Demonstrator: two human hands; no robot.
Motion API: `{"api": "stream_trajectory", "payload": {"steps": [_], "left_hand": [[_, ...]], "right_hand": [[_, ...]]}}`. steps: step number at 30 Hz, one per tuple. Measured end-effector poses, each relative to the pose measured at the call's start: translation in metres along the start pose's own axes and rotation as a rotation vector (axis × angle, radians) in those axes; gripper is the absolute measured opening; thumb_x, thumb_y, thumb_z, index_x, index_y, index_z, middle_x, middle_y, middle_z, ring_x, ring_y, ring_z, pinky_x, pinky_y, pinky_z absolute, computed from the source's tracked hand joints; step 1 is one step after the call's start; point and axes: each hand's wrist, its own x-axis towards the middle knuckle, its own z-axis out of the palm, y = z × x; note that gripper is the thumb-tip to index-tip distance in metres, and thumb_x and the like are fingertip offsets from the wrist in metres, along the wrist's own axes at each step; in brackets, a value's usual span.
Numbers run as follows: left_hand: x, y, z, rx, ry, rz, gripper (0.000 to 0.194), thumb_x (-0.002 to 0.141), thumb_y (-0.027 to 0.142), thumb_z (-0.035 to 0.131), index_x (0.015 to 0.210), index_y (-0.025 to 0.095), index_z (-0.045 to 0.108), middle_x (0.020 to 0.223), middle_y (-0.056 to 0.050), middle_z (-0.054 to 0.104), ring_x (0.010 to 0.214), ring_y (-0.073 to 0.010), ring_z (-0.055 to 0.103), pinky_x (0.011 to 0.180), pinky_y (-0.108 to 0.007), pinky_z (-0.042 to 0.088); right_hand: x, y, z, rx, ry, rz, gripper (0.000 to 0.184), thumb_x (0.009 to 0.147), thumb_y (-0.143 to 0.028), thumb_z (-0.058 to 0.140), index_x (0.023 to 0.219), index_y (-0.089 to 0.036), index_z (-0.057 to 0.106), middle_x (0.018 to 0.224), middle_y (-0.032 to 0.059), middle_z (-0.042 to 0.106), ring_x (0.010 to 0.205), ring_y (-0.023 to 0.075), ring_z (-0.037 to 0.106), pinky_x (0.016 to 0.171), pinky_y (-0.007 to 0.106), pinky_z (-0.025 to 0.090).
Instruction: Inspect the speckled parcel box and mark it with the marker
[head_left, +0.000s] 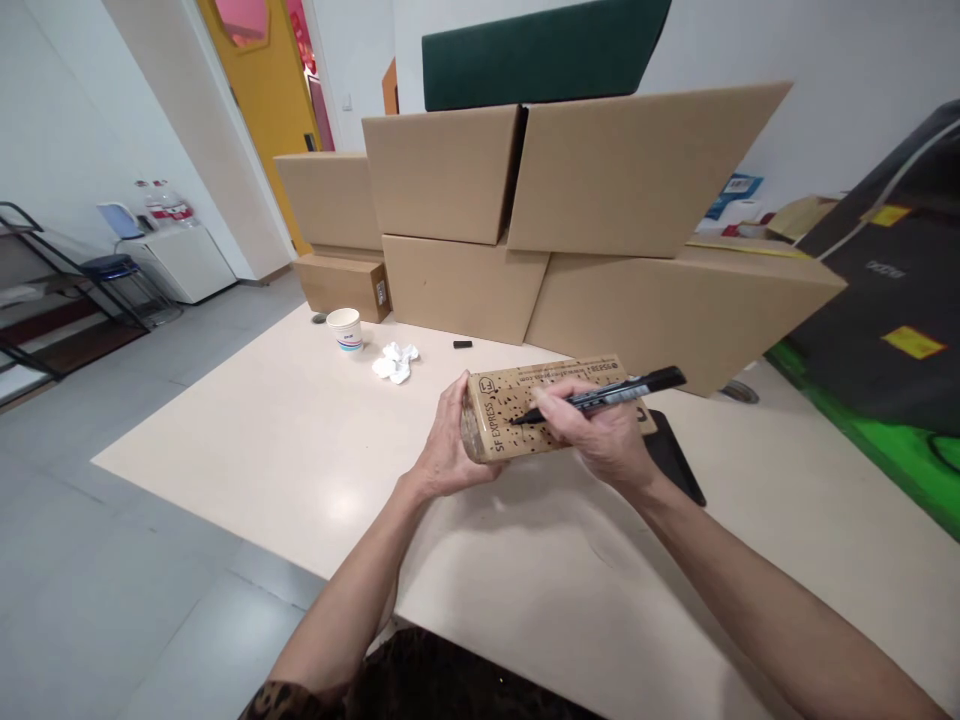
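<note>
A small brown cardboard parcel box (pixel 525 395) printed "SF EXPRESS" lies on the cream table (pixel 285 440) in front of me, its face dotted with black marks. My left hand (pixel 448 445) grips its left end and steadies it. My right hand (pixel 604 430) is closed round a black marker pen (pixel 615 392), whose tip touches the box's face. A black flat object (pixel 675 455) lies on the table under the box's right end.
Large cardboard boxes (pixel 600 200) are stacked along the table's far side with a dark green cushion (pixel 540 50) on top. A paper cup (pixel 345 328), crumpled white tissue (pixel 395 362) and a small black cap (pixel 463 344) lie before them. Shelving stands at left.
</note>
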Motion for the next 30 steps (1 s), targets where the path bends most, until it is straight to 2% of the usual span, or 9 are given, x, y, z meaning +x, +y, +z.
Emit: {"api": "stream_trajectory", "payload": {"steps": [3,9,16,21,27,30], "left_hand": [[0.000,-0.001,0.001,0.002,0.005,0.006,0.133,0.059,0.039,0.090,0.163,0.033,0.008,0.161,-0.017,0.027,0.151,-0.0463,0.028,0.122,-0.072,0.028],[0.000,-0.003,0.003,0.007,0.025,0.043,0.132,0.059,0.039,0.089,0.162,0.032,0.008,0.159,-0.017,0.027,0.150,-0.0465,0.029,0.122,-0.072,0.029],[0.000,-0.001,0.001,0.006,0.019,0.026,0.131,0.059,0.040,0.090,0.162,0.031,0.009,0.159,-0.018,0.029,0.150,-0.0465,0.030,0.122,-0.074,0.026],[0.001,-0.003,0.003,0.005,0.035,0.028,0.131,0.057,0.040,0.090,0.162,0.030,0.011,0.158,-0.018,0.030,0.149,-0.0476,0.031,0.122,-0.073,0.027],[0.000,-0.004,0.004,0.000,0.048,0.043,0.130,0.058,0.041,0.089,0.162,0.027,0.013,0.158,-0.019,0.032,0.149,-0.0471,0.031,0.122,-0.072,0.027],[0.000,-0.002,0.003,0.017,0.029,0.039,0.131,0.059,0.042,0.089,0.162,0.027,0.010,0.158,-0.019,0.031,0.150,-0.0463,0.031,0.122,-0.071,0.027]], "right_hand": [[0.000,0.003,0.000,0.058,0.032,0.022,0.029,0.089,-0.042,0.068,0.069,-0.021,0.066,0.050,-0.0054,0.048,0.045,0.0099,0.040,0.045,0.025,0.035],[-0.002,-0.006,0.009,-0.154,-0.049,-0.083,0.025,0.088,-0.037,0.068,0.067,-0.023,0.064,0.064,-0.0013,0.064,0.059,0.0142,0.057,0.058,0.029,0.047],[0.000,0.000,0.003,-0.052,0.015,-0.033,0.027,0.088,-0.037,0.064,0.066,-0.022,0.063,0.056,-0.0039,0.053,0.051,0.0115,0.047,0.053,0.028,0.041],[-0.004,-0.004,0.005,-0.236,-0.096,-0.143,0.023,0.084,-0.028,0.063,0.062,-0.022,0.060,0.060,-0.0031,0.057,0.056,0.0123,0.049,0.061,0.029,0.043],[-0.005,0.003,-0.002,-0.070,-0.032,-0.049,0.025,0.086,-0.035,0.062,0.065,-0.022,0.062,0.058,-0.0024,0.056,0.053,0.0127,0.049,0.053,0.027,0.040],[-0.007,0.000,-0.003,-0.141,-0.105,-0.087,0.023,0.084,-0.030,0.063,0.063,-0.021,0.061,0.059,-0.0021,0.057,0.054,0.0127,0.050,0.056,0.028,0.040]]}}
